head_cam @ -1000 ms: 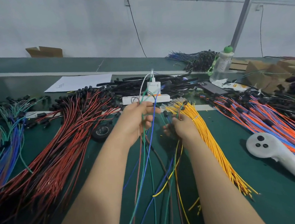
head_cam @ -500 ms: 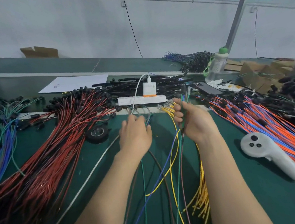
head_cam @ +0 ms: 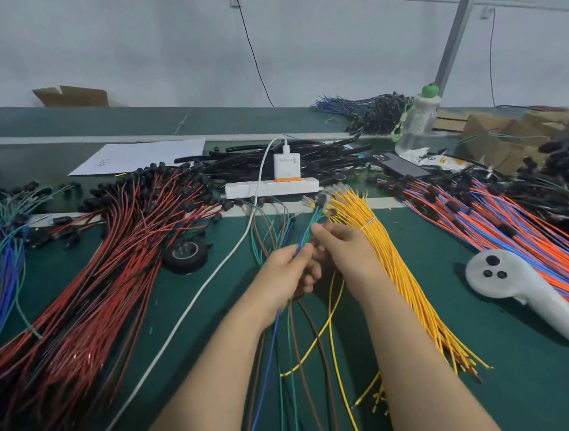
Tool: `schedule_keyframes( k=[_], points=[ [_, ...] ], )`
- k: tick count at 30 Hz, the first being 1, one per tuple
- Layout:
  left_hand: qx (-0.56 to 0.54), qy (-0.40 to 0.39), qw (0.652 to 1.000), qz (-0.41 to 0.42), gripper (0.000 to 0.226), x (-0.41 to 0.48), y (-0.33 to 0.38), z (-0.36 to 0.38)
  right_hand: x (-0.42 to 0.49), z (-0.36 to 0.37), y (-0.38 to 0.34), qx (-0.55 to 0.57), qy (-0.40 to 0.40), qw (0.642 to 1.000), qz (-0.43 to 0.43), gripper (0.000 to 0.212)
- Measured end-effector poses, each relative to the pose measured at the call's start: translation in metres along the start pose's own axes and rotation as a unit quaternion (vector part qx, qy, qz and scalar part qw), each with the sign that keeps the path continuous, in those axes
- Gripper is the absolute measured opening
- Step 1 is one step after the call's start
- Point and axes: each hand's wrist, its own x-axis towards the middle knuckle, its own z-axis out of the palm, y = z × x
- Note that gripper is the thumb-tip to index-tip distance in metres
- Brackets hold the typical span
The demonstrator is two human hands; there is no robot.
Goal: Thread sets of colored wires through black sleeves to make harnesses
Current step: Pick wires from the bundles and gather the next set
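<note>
A small set of thin blue, green and brown wires (head_cam: 307,235) is being pinched by the curled fingers of the left hand (head_cam: 282,270) and the right hand (head_cam: 346,249), seemingly so its tips are being kept even for sleeving. The set is being held between both hands, above the green worktop (head_cam: 496,368) and just beside the yellow wire bundle (head_cam: 387,261). The pile of black tubular sleeves (head_cam: 323,158) is lying well beyond.

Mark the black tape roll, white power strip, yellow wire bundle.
black tape roll (head_cam: 184,267): head view, front outer wall.
white power strip (head_cam: 308,185): head view, bare right end of its top.
yellow wire bundle (head_cam: 397,267): head view, mid-length of the bundle.
</note>
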Motion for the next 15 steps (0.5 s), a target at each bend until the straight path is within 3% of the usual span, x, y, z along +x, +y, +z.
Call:
schedule_keyframes(
  k=[4, 7, 10, 13, 15],
  points=[
    [-0.052, 0.002, 0.999, -0.007, 0.029, 0.0003, -0.0023, -0.0029, 0.0026, 0.0002, 0.0032, -0.021, 0.033, 0.999, 0.006, 0.027],
    [-0.1, 0.013, 0.995, -0.012, 0.029, 0.0002, -0.0008, -0.0028, 0.0043, 0.0018, 0.0054, -0.053, 0.066, 0.996, 0.017, 0.01],
    [-0.064, 0.008, 0.998, -0.002, 0.028, -0.0014, -0.0016, -0.0024, 0.0048, 0.0047, 0.0091, -0.082, 0.124, 0.989, 0.005, 0.024],
    [-0.011, -0.004, 1.0, 0.006, 0.027, -0.0035, -0.0014, -0.0013, 0.0039, 0.0063, 0.0055, -0.122, 0.135, 0.983, -0.03, 0.006],
    [0.01, -0.006, 1.0, 0.005, 0.027, -0.0039, -0.0009, -0.0005, 0.0037, 0.0039, 0.0032, -0.083, 0.12, 0.989, -0.009, 0.026]
  ],
)
